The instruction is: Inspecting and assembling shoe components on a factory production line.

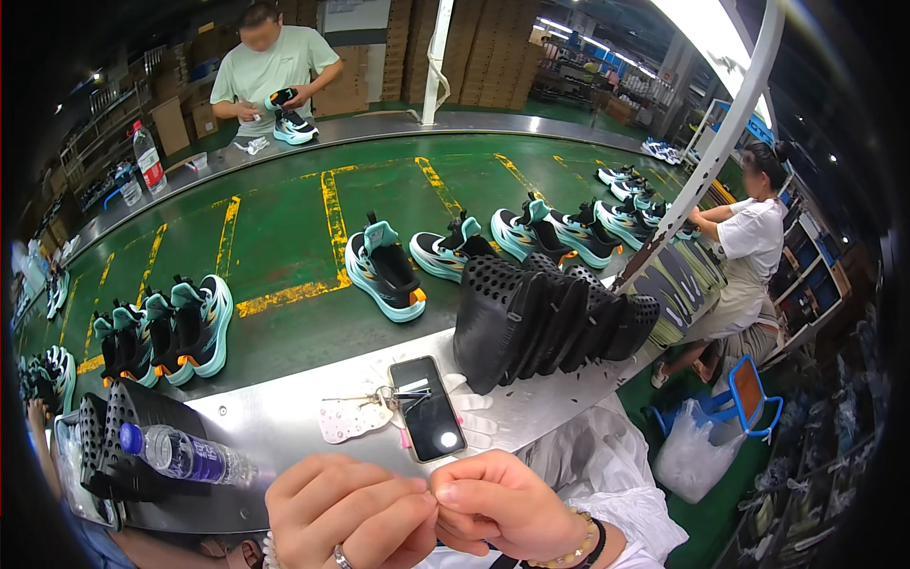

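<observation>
Currently, the green conveyor surface [284, 228] is carrying teal-and-black shoes [384, 270] across the far side. Nearer, black perforated moulds [531, 318] are lying right of a phone [428, 408]. The left hand [346, 517] and right hand [502, 507] are pinching together, fingertips touching; whether anything is held between them cannot be told, and no shoe is being handled here.

Shoe factory: sneakers [384, 270] on green conveyor belt [284, 228], stacked cartons [474, 47].
</observation>
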The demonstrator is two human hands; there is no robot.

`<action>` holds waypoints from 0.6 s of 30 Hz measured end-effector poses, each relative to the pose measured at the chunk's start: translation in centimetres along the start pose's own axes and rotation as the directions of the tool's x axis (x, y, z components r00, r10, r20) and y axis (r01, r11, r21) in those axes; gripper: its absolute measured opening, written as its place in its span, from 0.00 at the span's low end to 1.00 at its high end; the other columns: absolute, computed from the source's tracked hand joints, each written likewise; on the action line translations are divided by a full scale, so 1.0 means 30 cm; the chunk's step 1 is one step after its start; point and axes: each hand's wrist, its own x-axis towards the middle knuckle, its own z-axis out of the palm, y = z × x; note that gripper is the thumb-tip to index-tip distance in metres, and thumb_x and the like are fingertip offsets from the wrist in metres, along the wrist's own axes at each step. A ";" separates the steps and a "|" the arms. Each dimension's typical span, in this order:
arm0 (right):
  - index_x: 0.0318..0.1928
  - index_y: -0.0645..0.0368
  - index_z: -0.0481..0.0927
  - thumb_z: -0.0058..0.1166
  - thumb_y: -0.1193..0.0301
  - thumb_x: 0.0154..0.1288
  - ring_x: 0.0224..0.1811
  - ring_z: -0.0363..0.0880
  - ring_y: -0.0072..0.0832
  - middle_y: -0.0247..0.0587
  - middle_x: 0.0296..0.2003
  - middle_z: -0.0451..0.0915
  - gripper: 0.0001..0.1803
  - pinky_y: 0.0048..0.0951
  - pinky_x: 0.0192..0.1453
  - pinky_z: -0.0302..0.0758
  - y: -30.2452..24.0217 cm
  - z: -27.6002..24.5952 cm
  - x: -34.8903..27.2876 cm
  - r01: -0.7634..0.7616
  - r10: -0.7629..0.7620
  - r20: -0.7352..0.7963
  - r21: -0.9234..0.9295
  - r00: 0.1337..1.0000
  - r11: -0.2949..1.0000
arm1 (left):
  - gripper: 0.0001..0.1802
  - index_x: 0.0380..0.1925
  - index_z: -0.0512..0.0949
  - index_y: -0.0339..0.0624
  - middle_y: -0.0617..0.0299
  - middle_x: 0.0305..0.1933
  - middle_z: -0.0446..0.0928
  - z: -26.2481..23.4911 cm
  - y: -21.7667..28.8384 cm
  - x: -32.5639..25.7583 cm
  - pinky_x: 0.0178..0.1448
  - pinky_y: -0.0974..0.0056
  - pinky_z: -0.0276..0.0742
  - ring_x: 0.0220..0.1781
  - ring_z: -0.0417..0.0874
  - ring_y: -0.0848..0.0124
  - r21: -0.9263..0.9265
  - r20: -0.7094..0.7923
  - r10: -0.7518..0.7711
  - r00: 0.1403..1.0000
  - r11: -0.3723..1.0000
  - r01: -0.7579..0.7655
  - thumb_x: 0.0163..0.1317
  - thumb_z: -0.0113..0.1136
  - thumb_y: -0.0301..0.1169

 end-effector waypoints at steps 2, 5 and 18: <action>0.24 0.59 0.69 0.41 0.65 0.72 0.16 0.59 0.14 0.26 0.14 0.61 0.18 0.17 0.21 0.58 -0.005 -0.014 0.003 0.009 -0.009 -0.009 -0.001 1.000 1.000 | 0.10 0.25 0.76 0.45 0.66 0.22 0.78 0.014 -0.010 0.004 0.25 0.67 0.71 0.21 0.78 0.70 -0.011 0.000 0.007 1.000 1.000 -0.007 0.40 0.65 0.23; 0.25 0.61 0.71 0.42 0.65 0.72 0.16 0.60 0.13 0.26 0.16 0.64 0.17 0.17 0.21 0.59 -0.038 0.007 -0.001 0.018 -0.019 -0.028 -0.022 0.999 1.000 | 0.10 0.25 0.76 0.46 0.67 0.23 0.78 0.009 -0.008 0.012 0.25 0.67 0.71 0.21 0.78 0.69 0.057 0.016 0.033 0.999 0.998 -0.034 0.40 0.65 0.23; 0.25 0.61 0.71 0.45 0.64 0.70 0.16 0.61 0.12 0.27 0.19 0.69 0.17 0.15 0.21 0.57 0.003 -0.039 0.028 0.162 -0.183 -0.038 -0.311 0.982 0.937 | 0.09 0.29 0.74 0.36 0.56 0.24 0.75 0.005 0.015 0.011 0.31 0.61 0.75 0.26 0.78 0.60 0.103 0.181 0.086 0.980 0.989 -0.106 0.47 0.60 0.17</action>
